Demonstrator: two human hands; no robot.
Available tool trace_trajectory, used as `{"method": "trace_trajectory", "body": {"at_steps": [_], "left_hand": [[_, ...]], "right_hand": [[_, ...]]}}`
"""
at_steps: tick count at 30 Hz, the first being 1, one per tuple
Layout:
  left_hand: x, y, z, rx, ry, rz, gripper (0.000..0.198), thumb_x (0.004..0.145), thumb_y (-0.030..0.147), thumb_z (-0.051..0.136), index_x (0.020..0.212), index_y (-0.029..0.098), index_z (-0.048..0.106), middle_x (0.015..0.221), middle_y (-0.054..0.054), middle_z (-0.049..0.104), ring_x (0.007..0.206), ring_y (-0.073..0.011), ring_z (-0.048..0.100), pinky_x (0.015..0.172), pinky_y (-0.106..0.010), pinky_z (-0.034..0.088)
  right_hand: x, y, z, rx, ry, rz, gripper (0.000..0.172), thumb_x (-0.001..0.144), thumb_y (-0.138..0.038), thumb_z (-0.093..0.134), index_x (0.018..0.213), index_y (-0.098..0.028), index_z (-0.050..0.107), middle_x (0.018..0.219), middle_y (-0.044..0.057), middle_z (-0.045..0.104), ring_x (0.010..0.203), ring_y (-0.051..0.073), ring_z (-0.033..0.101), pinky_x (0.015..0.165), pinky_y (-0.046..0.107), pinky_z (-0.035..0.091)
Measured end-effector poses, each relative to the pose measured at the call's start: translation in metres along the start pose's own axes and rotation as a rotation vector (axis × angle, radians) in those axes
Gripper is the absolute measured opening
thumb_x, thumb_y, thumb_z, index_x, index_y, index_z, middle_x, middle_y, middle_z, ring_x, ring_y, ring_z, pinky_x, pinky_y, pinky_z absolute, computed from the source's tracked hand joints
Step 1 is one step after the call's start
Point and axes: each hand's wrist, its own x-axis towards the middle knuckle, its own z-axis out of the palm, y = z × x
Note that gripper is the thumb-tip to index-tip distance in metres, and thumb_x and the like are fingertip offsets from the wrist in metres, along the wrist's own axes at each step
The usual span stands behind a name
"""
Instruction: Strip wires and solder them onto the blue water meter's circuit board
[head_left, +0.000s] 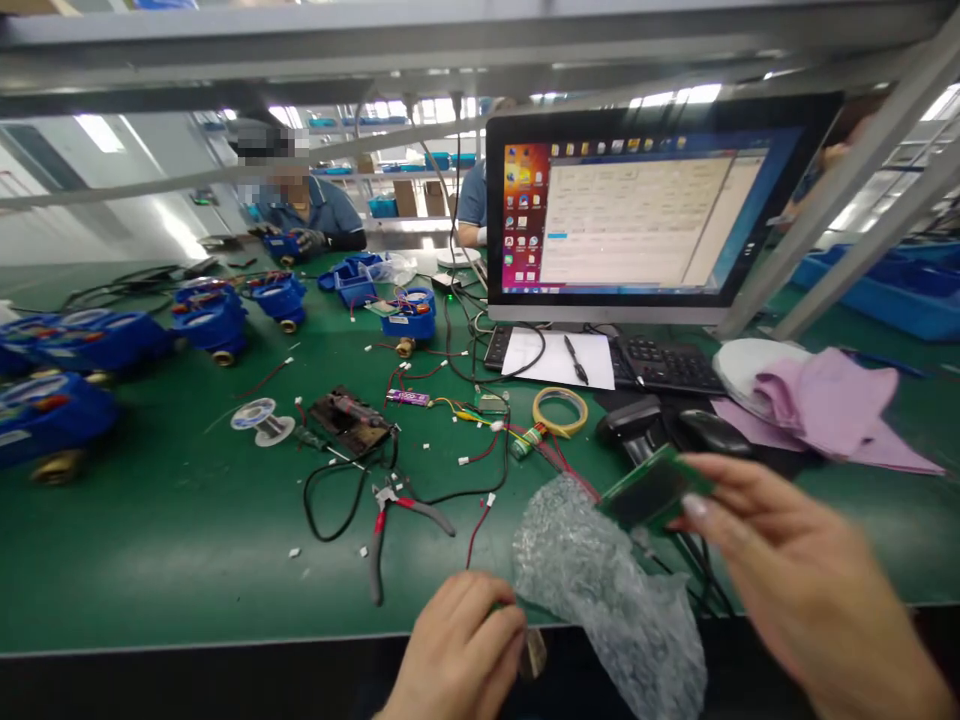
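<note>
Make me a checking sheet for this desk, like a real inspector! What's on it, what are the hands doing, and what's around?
Surface: green tabletop, dotted with small white pieces.
Job's things: green circuit board, held in the right hand; bubble wrap nearby, draped over the front edge.
Clutter: cutters with red-and-grey handles, spread; solder spool; yellow tape roll; pink cloth.
Hands: the right pinches the board by its edge; the left hand is curled, and what it may hold is mostly hidden.
Cables: black cable looped beside the cutters; thin red-and-black wires lying loose.
Surroundings: lit monitor; blue water meters; co-worker across the table.
</note>
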Motion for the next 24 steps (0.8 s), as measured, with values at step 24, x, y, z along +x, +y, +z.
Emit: {"method": "trace_trajectory", "body": {"at_steps": [24], "left_hand": [[0.054,-0.054,0.015,-0.122,-0.150,-0.123,0.021,0.085,0.009,0.040,0.099,0.021,0.052,0.096,-0.006,0.054,0.090,-0.0163,0.057,0.076,-0.026,0.053]], "right_hand": [[-0.027,0.064,0.084,-0.967,-0.359,-0.994,0.035,0.088,-0.008,0.031,0.099,-0.015,0.063,0.105,0.012,0.065,0.100,0.026,0.060,0.078,0.042,0.057]]}}
